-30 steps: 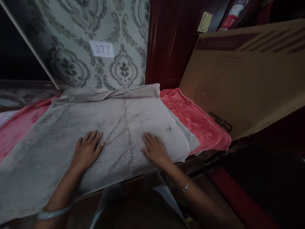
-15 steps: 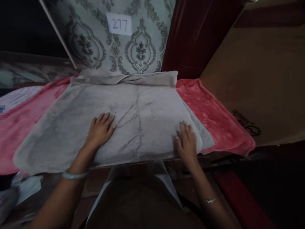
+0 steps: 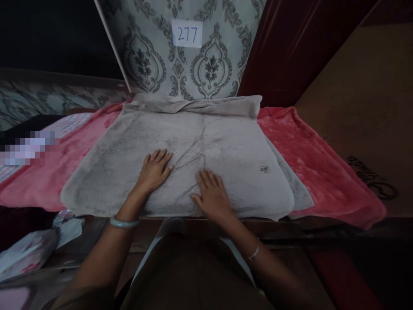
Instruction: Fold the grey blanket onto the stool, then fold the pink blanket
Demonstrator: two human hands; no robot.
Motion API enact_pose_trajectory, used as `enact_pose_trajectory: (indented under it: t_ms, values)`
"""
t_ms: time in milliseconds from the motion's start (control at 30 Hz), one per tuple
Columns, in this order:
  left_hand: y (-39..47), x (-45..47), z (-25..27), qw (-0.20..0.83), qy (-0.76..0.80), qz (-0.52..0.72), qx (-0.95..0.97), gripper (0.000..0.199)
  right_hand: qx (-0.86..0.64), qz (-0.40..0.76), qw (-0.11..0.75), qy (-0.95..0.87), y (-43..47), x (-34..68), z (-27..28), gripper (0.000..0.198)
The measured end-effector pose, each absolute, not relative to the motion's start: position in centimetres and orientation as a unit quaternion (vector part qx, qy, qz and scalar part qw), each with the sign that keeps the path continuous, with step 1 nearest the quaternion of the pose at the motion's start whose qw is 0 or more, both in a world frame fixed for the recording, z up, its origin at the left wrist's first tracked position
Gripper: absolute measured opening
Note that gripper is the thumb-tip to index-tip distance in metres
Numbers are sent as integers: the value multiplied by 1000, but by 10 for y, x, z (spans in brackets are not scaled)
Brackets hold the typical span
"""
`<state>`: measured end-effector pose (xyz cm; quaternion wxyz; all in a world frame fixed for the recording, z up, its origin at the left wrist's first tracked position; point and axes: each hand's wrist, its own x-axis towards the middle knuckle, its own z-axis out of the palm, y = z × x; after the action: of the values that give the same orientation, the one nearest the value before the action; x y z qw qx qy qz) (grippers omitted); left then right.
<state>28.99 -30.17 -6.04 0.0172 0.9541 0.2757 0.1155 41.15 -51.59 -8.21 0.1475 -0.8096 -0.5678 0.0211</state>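
My left hand (image 3: 154,172) and right hand (image 3: 213,194) lie flat on the near half of the grey blanket (image 3: 241,144), gripping nothing; light strokes outward from its middle creases (image 3: 191,155) should smooth best.

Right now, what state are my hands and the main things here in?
Broad grey plush cloth: spread out, creased, far end rumpled.
Pinkish-red plush blanket: spread beneath the cloth, showing at both sides.
Left hand: open, palm down on the cloth.
Right hand: open, palm down on the cloth.
White rectangular paper marked 277: flat, unfolded.
Black flat screen: unlit.
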Motion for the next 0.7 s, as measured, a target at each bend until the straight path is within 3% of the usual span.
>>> enact_pose_trajectory:
  t_ms: [367,500,700]
  values:
    - [-299,291,-64,31,276,122,953,58,-924,-187,140,-304,-657,495,-128,66]
    - [-299,291,-63,30,276,120,953,58,-925,-170,167,-296,-644,500,-116,64]
    - [-296,290,-63,22,274,125,953,58,-847,-27,154,-508,-526,476,-72,62]
